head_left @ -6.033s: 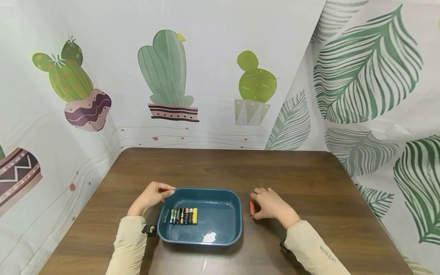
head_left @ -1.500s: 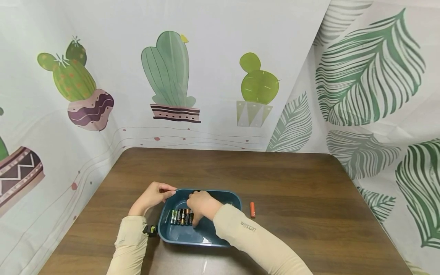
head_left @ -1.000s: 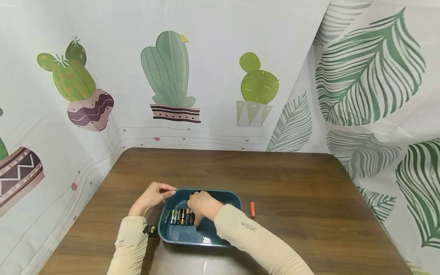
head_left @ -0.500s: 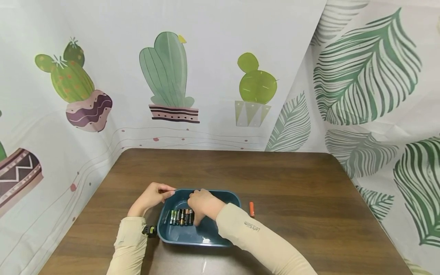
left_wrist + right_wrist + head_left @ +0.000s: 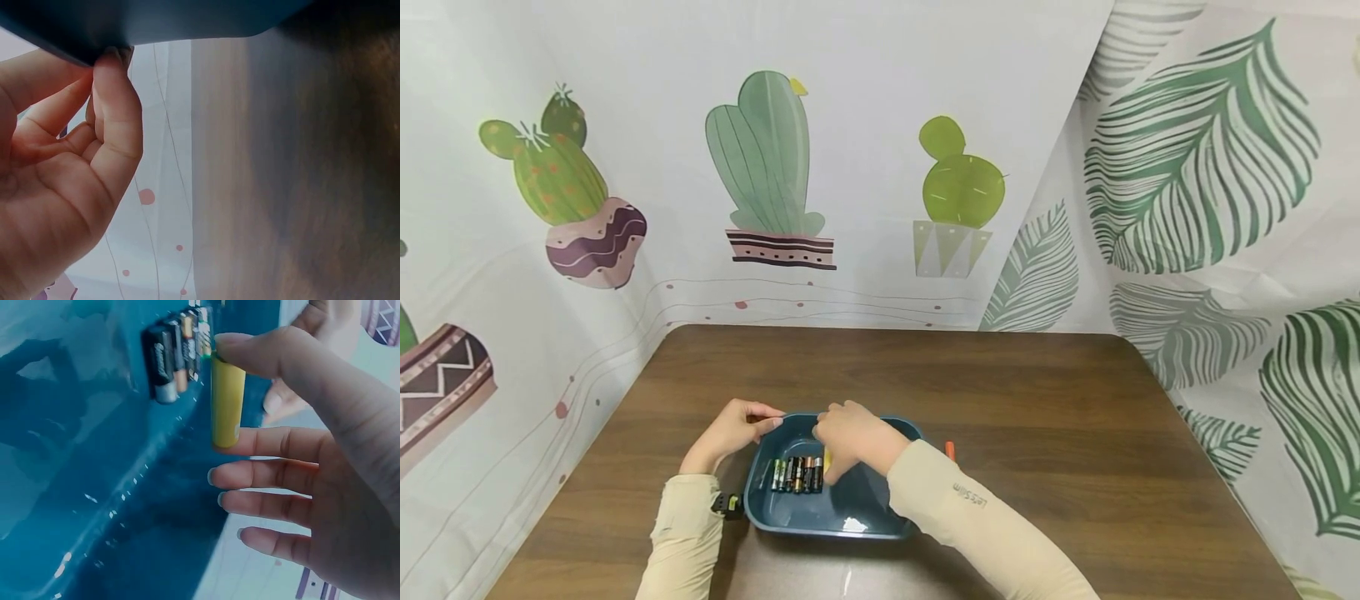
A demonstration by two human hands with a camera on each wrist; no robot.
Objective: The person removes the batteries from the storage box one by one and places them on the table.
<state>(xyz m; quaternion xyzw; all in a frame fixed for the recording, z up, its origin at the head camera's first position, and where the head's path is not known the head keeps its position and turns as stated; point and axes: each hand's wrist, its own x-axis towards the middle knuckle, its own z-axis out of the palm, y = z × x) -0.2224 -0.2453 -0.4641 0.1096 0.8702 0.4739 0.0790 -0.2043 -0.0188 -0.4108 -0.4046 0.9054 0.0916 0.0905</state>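
Observation:
A dark blue tray (image 5: 808, 532) sits on the wooden table, and my left hand (image 5: 730, 430) pinches its far left corner rim between thumb and fingers. Over the tray, my right hand (image 5: 859, 437) holds a yellow battery (image 5: 227, 403) by its two ends, thumb on one and index finger on the other. The other fingers of that hand are extended in the right wrist view. Just left of it, a row of several mostly black batteries (image 5: 797, 475) lies side by side on the tray floor. An orange battery (image 5: 951, 451) on the table is partly hidden by the right sleeve.
The brown table (image 5: 1037, 400) reaches back to a white cloth printed with cacti and leaves (image 5: 865, 167). A small black wrist camera (image 5: 727, 504) on the left sleeve sits close against the tray's left side. The right forearm crosses the tray's right rim.
The right hand left the orange battery on the table and went into the tray. It has now drawn the yellow battery up from the row's right end. The left hand stays at the rim.

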